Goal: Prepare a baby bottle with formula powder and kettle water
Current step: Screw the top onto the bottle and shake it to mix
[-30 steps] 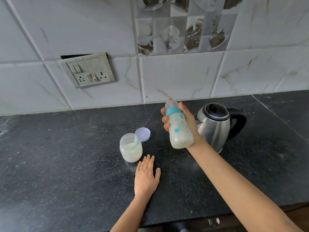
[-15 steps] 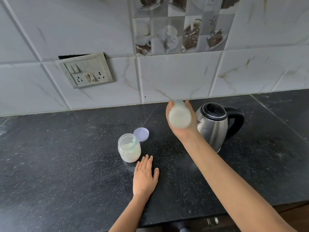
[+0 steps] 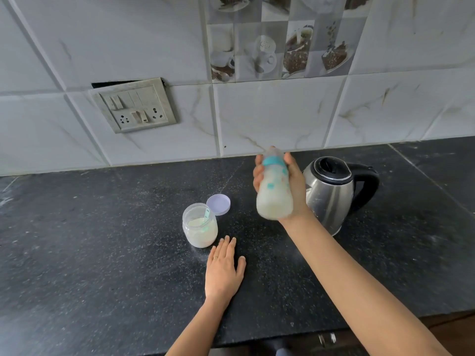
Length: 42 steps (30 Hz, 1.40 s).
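My right hand [image 3: 295, 186] grips a baby bottle [image 3: 274, 191] with a teal collar, held in the air above the counter and blurred by motion; milky white liquid fills its lower part. A steel kettle [image 3: 331, 191] with a black lid and handle stands just right of that hand. The open formula jar [image 3: 200, 226], with white powder and a teal scoop inside, stands on the counter to the left. Its lilac lid [image 3: 218, 204] lies behind it. My left hand [image 3: 223, 268] rests flat on the counter just in front of the jar, holding nothing.
The dark speckled counter [image 3: 90, 253] runs to a tiled wall behind. A switch and socket plate [image 3: 135, 106] sits on the wall at the upper left. The counter's front edge [image 3: 308, 332] lies close to me, with a cabinet handle below it.
The bottle swung from upright to bottom-toward-me and back to upright with the teat up in my right hand, a shaking motion. My left hand stayed flat on the counter.
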Motion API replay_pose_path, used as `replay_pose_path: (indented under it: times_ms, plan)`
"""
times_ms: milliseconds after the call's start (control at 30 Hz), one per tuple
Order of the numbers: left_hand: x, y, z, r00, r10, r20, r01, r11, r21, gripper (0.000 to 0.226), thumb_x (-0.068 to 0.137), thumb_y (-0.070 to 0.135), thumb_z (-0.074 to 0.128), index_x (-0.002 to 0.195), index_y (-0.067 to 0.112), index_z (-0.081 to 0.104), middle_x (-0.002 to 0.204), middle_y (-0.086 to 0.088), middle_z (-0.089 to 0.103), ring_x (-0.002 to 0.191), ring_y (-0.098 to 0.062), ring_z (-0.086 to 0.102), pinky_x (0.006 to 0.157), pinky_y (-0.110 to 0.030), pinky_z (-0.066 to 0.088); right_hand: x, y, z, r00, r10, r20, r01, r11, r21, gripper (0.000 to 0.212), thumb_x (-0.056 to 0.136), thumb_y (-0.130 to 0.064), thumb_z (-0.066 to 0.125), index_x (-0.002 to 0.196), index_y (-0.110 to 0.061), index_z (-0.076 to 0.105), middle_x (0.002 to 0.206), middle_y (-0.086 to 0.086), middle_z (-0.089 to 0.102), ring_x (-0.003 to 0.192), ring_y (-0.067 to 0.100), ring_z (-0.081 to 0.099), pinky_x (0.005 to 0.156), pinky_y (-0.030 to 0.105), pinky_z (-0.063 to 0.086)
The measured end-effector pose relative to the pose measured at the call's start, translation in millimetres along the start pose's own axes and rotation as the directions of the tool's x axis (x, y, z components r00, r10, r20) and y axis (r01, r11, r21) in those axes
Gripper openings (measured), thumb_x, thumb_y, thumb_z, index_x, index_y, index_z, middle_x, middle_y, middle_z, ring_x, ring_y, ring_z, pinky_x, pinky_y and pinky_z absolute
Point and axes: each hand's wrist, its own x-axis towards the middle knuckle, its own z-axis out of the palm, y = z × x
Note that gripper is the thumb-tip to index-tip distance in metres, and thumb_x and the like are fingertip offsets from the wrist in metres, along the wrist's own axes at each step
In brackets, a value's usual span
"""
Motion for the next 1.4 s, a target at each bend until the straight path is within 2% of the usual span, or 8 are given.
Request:
replay_pose_path:
  times_ms: [133, 267, 433, 600, 733, 900, 1233, 1400]
  plan:
    - [-1.1, 0.5, -0.9, 1.000, 0.007, -0.005, -0.007, 1.000, -0.006, 0.058, 0.099, 0.045, 0.031, 0.152, 0.022, 0.023, 0.159, 0.004, 0.019, 0.147, -0.009, 0.009, 0.118, -0.025, -0.003, 6.1, -3.3, -11.7, 0.991, 0.040, -0.126, -0.013, 0.979, 0.203, 0.043, 0.077, -0.027, 0.074, 0.106, -0.003, 0.053, 0.081, 0.016, 0.065, 0.063, 0.027, 0.067, 0.053, 0.032, 0.057]
    - [-0.7, 0.4, -0.6, 1.000, 0.002, -0.004, -0.002, 1.000, -0.002, 0.058, 0.099, 0.046, 0.031, 0.152, 0.022, 0.023, 0.159, 0.004, 0.019, 0.147, -0.009, 0.009, 0.118, -0.024, -0.003, -2.9, -1.6, -10.4, 0.985, 0.069, 0.157, -0.029, 0.969, -0.244, 0.044, 0.078, -0.031, 0.070, 0.115, -0.013, 0.054, 0.097, 0.013, 0.061, 0.068, 0.023, 0.062, 0.055, 0.032, 0.055]
    - [-1.3, 0.3, -0.9, 1.000, -0.003, -0.003, 0.003, 1.000, 0.002, 0.058, 0.099, 0.046, 0.030, 0.152, 0.023, 0.021, 0.160, 0.005, 0.017, 0.147, -0.008, 0.008, 0.118, -0.024, -0.004, 7.9, -6.0, -11.2, 0.951, -0.022, -0.309, 0.036, 0.999, 0.040, 0.034, 0.082, -0.034, 0.066, 0.099, -0.007, 0.056, 0.077, 0.012, 0.064, 0.058, 0.023, 0.066, 0.049, 0.028, 0.055]
    - [-0.4, 0.3, -0.6, 1.000, 0.000, -0.003, 0.000, 1.000, 0.001, 0.059, 0.099, 0.046, 0.031, 0.152, 0.023, 0.021, 0.160, 0.004, 0.017, 0.147, -0.008, 0.008, 0.118, -0.024, -0.004, -1.9, 1.9, -1.2, 0.996, 0.065, -0.068, -0.080, 0.961, -0.263, 0.034, 0.083, -0.035, 0.055, 0.110, -0.014, 0.054, 0.088, 0.010, 0.062, 0.059, 0.021, 0.061, 0.049, 0.027, 0.053]
    - [-1.2, -0.3, -0.6, 1.000, -0.002, -0.001, 0.002, 1.000, -0.002, 0.058, 0.099, 0.046, 0.030, 0.152, 0.023, 0.022, 0.160, 0.004, 0.018, 0.147, -0.009, 0.009, 0.118, -0.025, -0.003, 9.7, -3.1, -2.6, 0.954, -0.057, -0.296, 0.074, 0.996, 0.045, 0.036, 0.088, -0.040, 0.058, 0.102, -0.007, 0.053, 0.080, 0.012, 0.061, 0.055, 0.022, 0.065, 0.048, 0.028, 0.055]
    - [-0.6, -0.1, -0.9, 1.000, 0.002, -0.006, -0.002, 1.000, 0.000, 0.059, 0.099, 0.047, 0.030, 0.152, 0.023, 0.021, 0.160, 0.004, 0.017, 0.147, -0.008, 0.007, 0.117, -0.024, -0.005, 4.2, 1.6, -1.9, 0.997, 0.061, 0.049, -0.044, 0.954, -0.296, 0.037, 0.080, -0.036, 0.063, 0.111, -0.016, 0.057, 0.092, 0.011, 0.061, 0.063, 0.022, 0.061, 0.052, 0.029, 0.054]
    - [-0.3, -0.1, -1.4, 1.000, 0.003, -0.003, -0.003, 1.000, -0.004, 0.059, 0.099, 0.047, 0.030, 0.152, 0.023, 0.021, 0.160, 0.004, 0.017, 0.147, -0.008, 0.008, 0.117, -0.024, -0.005, 2.8, 3.8, -6.8, 0.990, 0.108, 0.093, -0.080, 0.960, -0.269, 0.041, 0.072, -0.031, 0.073, 0.108, -0.015, 0.061, 0.093, 0.012, 0.062, 0.063, 0.023, 0.062, 0.052, 0.030, 0.054]
    - [-1.0, -0.4, -0.7, 1.000, 0.007, -0.010, -0.007, 1.000, -0.004, 0.058, 0.099, 0.045, 0.030, 0.152, 0.022, 0.023, 0.159, 0.004, 0.018, 0.147, -0.008, 0.009, 0.119, -0.025, -0.002, 16.8, -1.2, -11.5, 0.975, -0.009, -0.222, 0.030, 0.995, 0.091, 0.048, 0.078, -0.034, 0.069, 0.114, -0.010, 0.049, 0.083, 0.014, 0.062, 0.060, 0.024, 0.066, 0.048, 0.030, 0.055]
